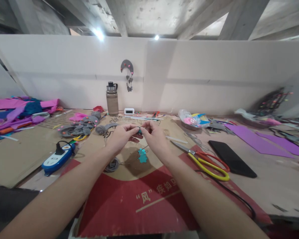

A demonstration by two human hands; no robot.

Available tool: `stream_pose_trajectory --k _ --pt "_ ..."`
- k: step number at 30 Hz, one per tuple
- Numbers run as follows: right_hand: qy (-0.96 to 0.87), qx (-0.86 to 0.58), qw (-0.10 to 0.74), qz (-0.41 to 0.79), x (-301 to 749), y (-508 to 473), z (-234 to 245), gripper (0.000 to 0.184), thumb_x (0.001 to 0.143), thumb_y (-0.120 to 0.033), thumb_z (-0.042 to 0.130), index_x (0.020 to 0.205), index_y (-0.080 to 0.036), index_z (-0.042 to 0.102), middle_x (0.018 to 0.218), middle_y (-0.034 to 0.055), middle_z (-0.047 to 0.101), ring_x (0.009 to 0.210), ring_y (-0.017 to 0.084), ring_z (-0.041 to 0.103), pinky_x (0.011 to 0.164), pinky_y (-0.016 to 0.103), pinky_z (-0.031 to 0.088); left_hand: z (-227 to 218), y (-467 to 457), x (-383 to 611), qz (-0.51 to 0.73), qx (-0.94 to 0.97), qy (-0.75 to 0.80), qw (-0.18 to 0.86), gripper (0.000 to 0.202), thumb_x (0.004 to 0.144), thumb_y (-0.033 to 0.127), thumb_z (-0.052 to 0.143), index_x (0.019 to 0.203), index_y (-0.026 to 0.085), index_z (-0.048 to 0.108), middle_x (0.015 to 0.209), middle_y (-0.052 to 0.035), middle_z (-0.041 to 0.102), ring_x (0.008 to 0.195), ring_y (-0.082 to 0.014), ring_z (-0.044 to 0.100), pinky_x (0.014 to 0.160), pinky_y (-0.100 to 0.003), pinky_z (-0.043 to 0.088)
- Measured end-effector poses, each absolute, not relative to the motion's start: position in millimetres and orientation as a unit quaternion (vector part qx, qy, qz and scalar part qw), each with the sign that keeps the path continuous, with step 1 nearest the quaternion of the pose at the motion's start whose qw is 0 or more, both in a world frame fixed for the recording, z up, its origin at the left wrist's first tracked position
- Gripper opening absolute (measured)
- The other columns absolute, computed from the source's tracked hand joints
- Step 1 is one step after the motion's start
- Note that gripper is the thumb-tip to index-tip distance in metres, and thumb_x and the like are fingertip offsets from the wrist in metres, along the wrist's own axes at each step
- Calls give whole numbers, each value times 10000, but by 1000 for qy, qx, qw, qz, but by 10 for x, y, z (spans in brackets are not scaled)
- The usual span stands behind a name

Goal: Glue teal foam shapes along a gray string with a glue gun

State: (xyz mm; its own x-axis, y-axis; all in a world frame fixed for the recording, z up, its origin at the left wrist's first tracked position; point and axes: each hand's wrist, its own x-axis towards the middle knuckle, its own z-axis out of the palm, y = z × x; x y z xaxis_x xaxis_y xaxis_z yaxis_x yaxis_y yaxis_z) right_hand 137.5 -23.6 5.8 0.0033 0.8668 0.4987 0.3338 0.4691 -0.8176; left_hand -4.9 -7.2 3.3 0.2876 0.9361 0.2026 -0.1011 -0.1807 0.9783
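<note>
My left hand (124, 136) and my right hand (153, 135) meet above the cardboard, fingertips closed in a pinch on a small dark teal piece (140, 130). Fingers cover most of it, so its shape cannot be made out. Below them is a bright teal scalloped cut-out (142, 156), with a thin grey strand running up from it toward my right hand. Whether the cut-out hangs or rests on the cardboard, I cannot tell. A small ball of grey yarn (112, 164) lies by my left forearm. Scissors with red and yellow handles (201, 160) lie open to the right of my right wrist.
Red-and-brown cardboard (114, 205) covers the table. At left are a blue-white power strip (57, 159), grey felt pieces (77, 127) and pink-purple scraps (15, 113). A bottle (112, 101) stands behind. At right are a black phone (231, 158), a bowl (194, 125) and purple sheets (256, 141).
</note>
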Motion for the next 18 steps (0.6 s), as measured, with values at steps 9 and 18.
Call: stream_pose_trajectory --k 9,18 --pt "-631 -444 558 304 1399 -199 72 124 732 -309 540 774 -194 516 619 -45 483 544 104 415 520 241 341 58 -53 -81 460 615 329 549 313 698 359 692 891 112 672 826 -104 694 707 -176 663 545 -226 497" --pt "-607 -426 560 369 1412 -139 33 168 709 -332 563 793 -196 512 617 -41 498 548 103 437 518 234 354 88 -64 -79 456 627 330 539 309 682 359 700 892 133 688 848 -101 699 738 -180 659 590 -247 507"
